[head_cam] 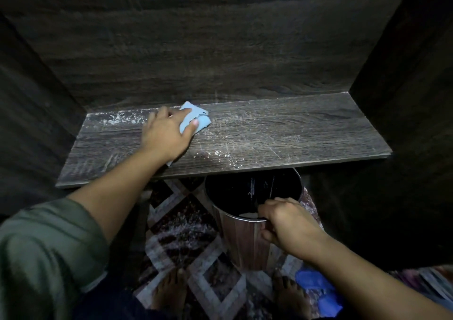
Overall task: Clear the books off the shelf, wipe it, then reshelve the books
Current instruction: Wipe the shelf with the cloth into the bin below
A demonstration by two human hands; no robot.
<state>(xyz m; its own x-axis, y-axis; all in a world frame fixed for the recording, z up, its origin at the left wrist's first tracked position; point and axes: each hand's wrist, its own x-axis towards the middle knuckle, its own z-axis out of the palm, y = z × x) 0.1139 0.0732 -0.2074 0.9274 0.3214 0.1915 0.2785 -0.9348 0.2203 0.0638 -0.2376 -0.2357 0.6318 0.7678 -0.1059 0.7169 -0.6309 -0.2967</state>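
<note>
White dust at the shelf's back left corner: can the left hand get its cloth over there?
Probably yes. The left hand presses the blue cloth just beside the dust, and only bare shelf lies between.

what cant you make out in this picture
Head view:
- blue cloth: mostly covered by the left hand pressing it on the shelf.
- bin the right hand grips: inside too dark to tell contents; far rim hidden under the shelf edge.
- blurred items, bottom right: cut off by the frame edge; books or not, cannot tell.
</note>
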